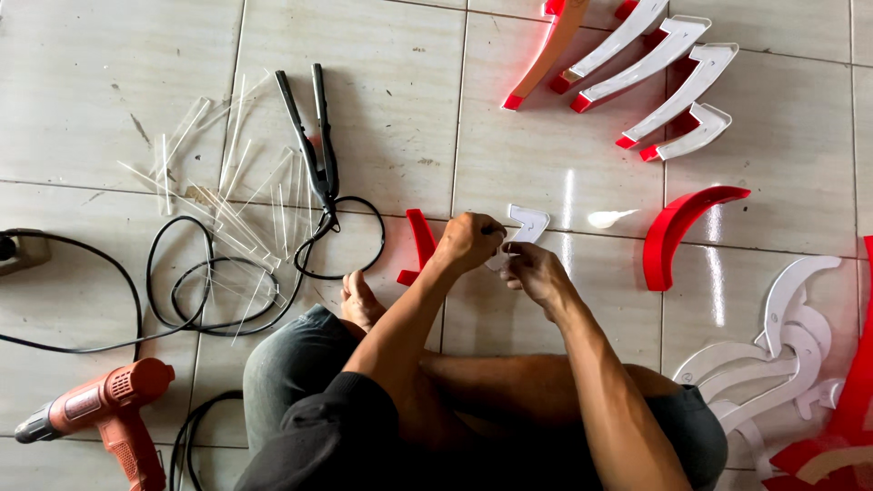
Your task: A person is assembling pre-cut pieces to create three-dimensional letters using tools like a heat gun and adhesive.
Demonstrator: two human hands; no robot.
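Both hands pinch a small white hooked piece, flat and angular, just above the tiled floor: left hand closed at its edge, right hand gripping beneath. Left of them lies a red strip; farther off, red-edged white curved pieces.

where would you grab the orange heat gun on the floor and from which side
Probably by the pistol handle of the orange heat gun. It lies on its side on the tiled floor, left of the person's knee, handle pointing toward the bottom edge. Come from above, on the near side; its black cord trails beside the handle.
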